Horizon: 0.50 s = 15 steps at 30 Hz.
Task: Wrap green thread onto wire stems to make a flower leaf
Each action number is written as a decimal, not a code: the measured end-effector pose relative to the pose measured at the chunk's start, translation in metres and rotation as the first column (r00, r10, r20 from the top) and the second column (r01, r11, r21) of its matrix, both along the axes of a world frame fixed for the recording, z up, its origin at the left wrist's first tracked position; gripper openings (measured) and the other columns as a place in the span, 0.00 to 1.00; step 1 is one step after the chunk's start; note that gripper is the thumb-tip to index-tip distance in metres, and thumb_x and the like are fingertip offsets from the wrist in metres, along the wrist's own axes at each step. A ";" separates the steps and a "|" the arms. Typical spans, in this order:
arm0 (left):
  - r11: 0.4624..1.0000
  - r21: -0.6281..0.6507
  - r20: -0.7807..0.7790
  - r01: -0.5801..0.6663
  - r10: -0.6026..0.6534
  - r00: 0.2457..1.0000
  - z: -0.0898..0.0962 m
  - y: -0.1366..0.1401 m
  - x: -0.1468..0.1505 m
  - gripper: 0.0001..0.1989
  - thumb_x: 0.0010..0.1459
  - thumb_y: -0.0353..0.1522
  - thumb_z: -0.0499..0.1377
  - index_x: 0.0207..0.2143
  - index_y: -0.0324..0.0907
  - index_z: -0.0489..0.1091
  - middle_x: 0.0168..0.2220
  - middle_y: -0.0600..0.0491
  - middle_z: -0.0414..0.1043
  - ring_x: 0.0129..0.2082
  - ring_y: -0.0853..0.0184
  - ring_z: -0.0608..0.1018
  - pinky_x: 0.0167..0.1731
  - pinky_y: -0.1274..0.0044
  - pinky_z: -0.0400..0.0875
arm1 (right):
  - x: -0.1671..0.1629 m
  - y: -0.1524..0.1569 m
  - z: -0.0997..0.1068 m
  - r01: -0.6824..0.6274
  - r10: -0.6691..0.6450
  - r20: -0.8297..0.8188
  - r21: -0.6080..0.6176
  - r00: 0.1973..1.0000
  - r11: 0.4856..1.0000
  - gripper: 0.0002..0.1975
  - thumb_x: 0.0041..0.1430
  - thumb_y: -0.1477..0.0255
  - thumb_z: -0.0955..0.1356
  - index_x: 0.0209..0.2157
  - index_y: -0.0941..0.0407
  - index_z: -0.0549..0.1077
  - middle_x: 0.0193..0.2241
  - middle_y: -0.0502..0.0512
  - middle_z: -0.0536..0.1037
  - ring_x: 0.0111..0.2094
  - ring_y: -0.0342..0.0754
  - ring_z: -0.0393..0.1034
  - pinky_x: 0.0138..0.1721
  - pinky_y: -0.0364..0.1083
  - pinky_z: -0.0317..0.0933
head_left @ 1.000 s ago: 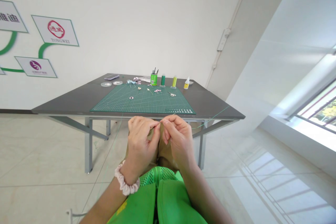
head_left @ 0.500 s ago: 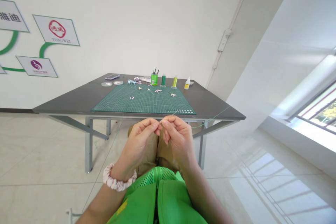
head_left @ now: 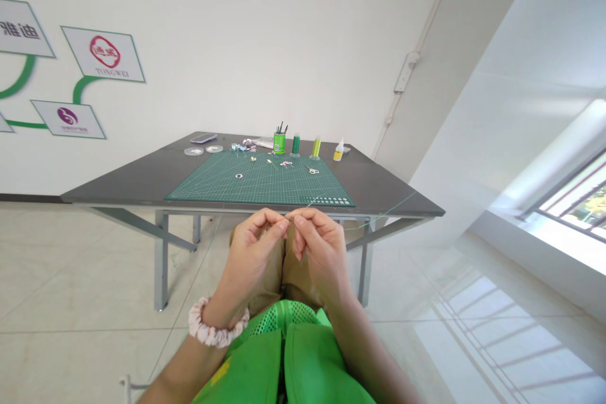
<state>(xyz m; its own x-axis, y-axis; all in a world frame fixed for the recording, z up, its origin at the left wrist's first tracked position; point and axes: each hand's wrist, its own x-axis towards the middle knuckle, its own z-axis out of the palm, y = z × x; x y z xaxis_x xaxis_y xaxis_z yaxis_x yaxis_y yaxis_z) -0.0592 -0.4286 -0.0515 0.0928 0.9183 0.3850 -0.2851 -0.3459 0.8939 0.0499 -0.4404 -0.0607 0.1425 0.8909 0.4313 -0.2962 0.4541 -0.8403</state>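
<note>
My left hand [head_left: 255,246] and my right hand [head_left: 319,246] are held close together over my lap, in front of the table edge. Thumb and forefinger are pinched on each, the fingertips almost meeting. A thin pale green thread [head_left: 313,201] comes out above the fingers of my right hand. What lies between the left fingertips is too small to make out. Beyond the hands is a green cutting mat [head_left: 213,186], with white-handled scissors [head_left: 313,170], a small ring-shaped piece [head_left: 239,175] and pale flower-like pieces [head_left: 286,164] on it.
At the back of the dark table [head_left: 118,180] stand a green pen can [head_left: 279,142], a dark green spool [head_left: 296,145], a yellow-green spool [head_left: 315,148] and a glue bottle [head_left: 338,150]. Round clear cases [head_left: 194,151] and a phone [head_left: 204,138] are at left. Another green strand [head_left: 392,207] crosses the right edge.
The fingertips of my two hands have shifted slightly, and a little more of the thread shows above the right hand. Both pinches stay closed. The table objects have not moved.
</note>
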 end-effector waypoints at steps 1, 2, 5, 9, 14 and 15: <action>0.999 0.024 -0.034 -0.034 0.034 0.999 0.000 0.000 0.000 0.07 0.50 0.31 0.63 0.22 0.40 0.70 0.21 0.57 0.68 0.26 0.70 0.69 0.32 0.78 0.64 | 0.000 0.000 0.000 -0.010 0.010 -0.010 -0.003 1.000 1.000 0.07 0.59 0.70 0.67 0.31 0.57 0.75 0.13 0.41 0.62 0.14 0.37 0.52 0.16 0.40 0.46; 0.997 0.049 -0.069 -0.064 0.067 0.995 0.000 -0.001 0.000 0.06 0.50 0.31 0.62 0.22 0.40 0.70 0.22 0.57 0.69 0.26 0.70 0.69 0.32 0.78 0.64 | 0.000 -0.001 -0.001 -0.021 0.021 -0.020 -0.006 1.000 1.000 0.07 0.59 0.70 0.66 0.31 0.57 0.75 0.13 0.41 0.62 0.14 0.37 0.52 0.16 0.40 0.46; 0.986 0.113 -0.140 -0.124 0.139 0.980 0.000 -0.002 0.000 0.06 0.51 0.30 0.61 0.22 0.41 0.70 0.22 0.57 0.71 0.27 0.70 0.71 0.32 0.78 0.65 | 0.000 -0.001 -0.001 -0.044 0.043 -0.040 -0.011 0.998 0.999 0.07 0.59 0.71 0.66 0.32 0.57 0.74 0.12 0.41 0.62 0.14 0.37 0.52 0.17 0.39 0.46; 0.970 0.160 -0.167 -0.180 0.207 0.964 0.001 -0.002 0.001 0.06 0.51 0.30 0.60 0.23 0.41 0.70 0.23 0.57 0.72 0.27 0.70 0.72 0.31 0.79 0.67 | 0.000 0.000 0.000 -0.056 0.055 -0.065 -0.020 0.996 0.998 0.05 0.59 0.71 0.66 0.31 0.57 0.73 0.12 0.40 0.63 0.13 0.37 0.52 0.16 0.39 0.46; 0.963 0.178 -0.182 -0.205 0.237 0.954 0.002 -0.003 0.003 0.05 0.51 0.30 0.60 0.23 0.41 0.71 0.23 0.56 0.73 0.26 0.70 0.73 0.30 0.80 0.68 | -0.001 0.000 0.000 -0.056 0.054 -0.095 -0.025 0.994 0.998 0.04 0.58 0.71 0.67 0.30 0.57 0.72 0.11 0.40 0.63 0.12 0.36 0.51 0.15 0.39 0.46; 0.960 0.180 -0.184 -0.216 0.249 0.951 0.002 -0.004 0.003 0.05 0.50 0.31 0.60 0.23 0.41 0.71 0.23 0.56 0.73 0.26 0.70 0.73 0.30 0.80 0.68 | -0.001 0.000 0.000 -0.056 0.053 -0.097 -0.025 0.994 0.998 0.04 0.58 0.71 0.67 0.29 0.57 0.71 0.11 0.40 0.63 0.12 0.36 0.51 0.15 0.38 0.46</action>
<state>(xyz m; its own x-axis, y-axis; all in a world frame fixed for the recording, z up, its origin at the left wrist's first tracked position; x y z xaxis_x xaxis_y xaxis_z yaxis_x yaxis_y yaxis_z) -0.0567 -0.4323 -0.0494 -0.0251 0.8537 0.5202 0.0020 -0.5203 0.8540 0.0487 -0.4402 -0.0603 0.1332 0.9098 0.3932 -0.4002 0.4123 -0.8184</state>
